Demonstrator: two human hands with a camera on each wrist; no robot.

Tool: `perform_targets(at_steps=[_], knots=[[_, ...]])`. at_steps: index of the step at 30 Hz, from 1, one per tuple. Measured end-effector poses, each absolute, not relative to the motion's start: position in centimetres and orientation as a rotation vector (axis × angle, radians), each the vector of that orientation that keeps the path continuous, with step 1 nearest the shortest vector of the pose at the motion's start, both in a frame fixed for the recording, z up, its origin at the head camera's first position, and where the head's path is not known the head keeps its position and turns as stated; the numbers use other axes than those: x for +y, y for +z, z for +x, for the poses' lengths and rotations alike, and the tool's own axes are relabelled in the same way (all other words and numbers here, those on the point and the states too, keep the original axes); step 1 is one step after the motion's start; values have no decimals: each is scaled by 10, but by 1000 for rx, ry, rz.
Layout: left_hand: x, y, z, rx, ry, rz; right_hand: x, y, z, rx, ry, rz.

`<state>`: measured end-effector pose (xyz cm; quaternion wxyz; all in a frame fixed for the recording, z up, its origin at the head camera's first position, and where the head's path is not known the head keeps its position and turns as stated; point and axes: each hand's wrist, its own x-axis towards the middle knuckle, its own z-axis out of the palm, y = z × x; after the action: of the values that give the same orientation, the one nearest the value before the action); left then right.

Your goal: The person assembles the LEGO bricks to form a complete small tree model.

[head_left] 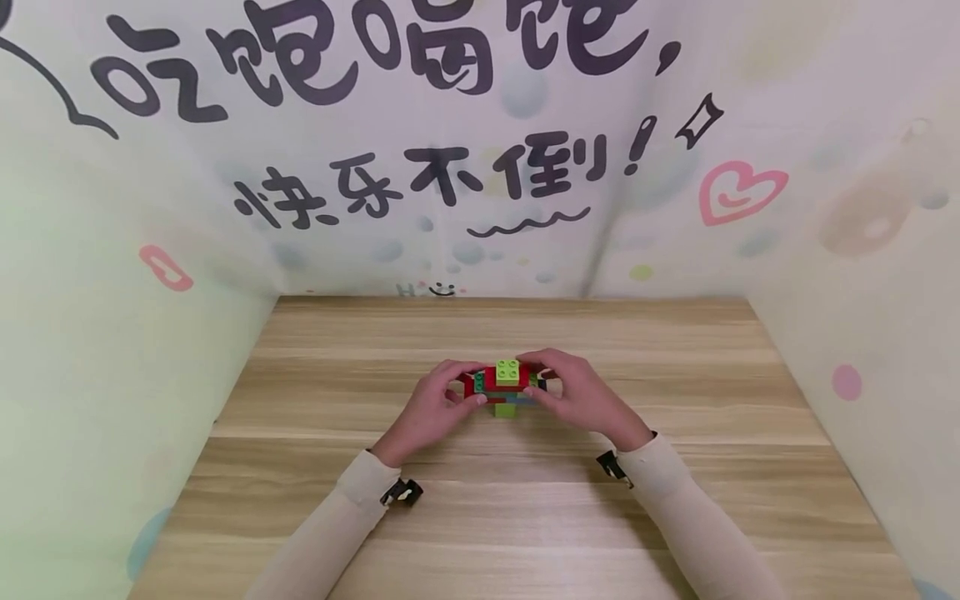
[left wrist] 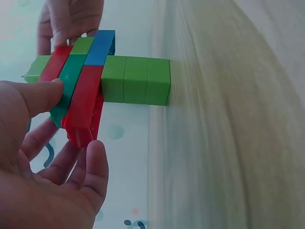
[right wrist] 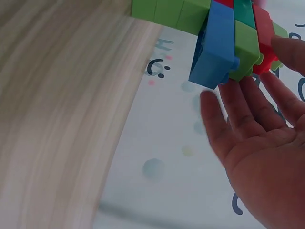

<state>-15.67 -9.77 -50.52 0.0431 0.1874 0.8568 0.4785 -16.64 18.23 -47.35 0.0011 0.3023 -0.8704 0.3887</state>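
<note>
A toy building block model stands upright on the table between both hands. Its stem of stacked light green bricks (left wrist: 136, 80) meets the tabletop. Wider layers sit above: a red brick (left wrist: 83, 107) beside a blue brick (right wrist: 217, 45), then a dark green brick (left wrist: 71, 78) beside a light green one (right wrist: 245, 45), then another red brick (right wrist: 263, 36). A light green brick (head_left: 507, 372) with studs tops it. My left hand (head_left: 431, 408) grips the left end, thumb in front and fingers behind. My right hand (head_left: 585, 396) holds the right end, thumb against the upper red brick.
The wood-grain table (head_left: 510, 517) runs back to a pale printed wall (head_left: 450, 250) with large black characters. Side walls (head_left: 82, 375) close in the table left and right. Each sleeve carries a small black wrist device (head_left: 402, 492).
</note>
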Motion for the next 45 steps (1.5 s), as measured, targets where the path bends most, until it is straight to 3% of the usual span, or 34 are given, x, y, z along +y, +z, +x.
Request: perform_targets(at_steps=[14,34,45], knots=[[-99,-506,-157,2574,1519,627,191,-490,-167,-2728,1331,934],[-102,-504,-154,2518,1588,531,188,-489,-166,-2749,1383,932],[-104,-504,-153,2538,1506,604,185,-488,-167,-2780,1358,875]])
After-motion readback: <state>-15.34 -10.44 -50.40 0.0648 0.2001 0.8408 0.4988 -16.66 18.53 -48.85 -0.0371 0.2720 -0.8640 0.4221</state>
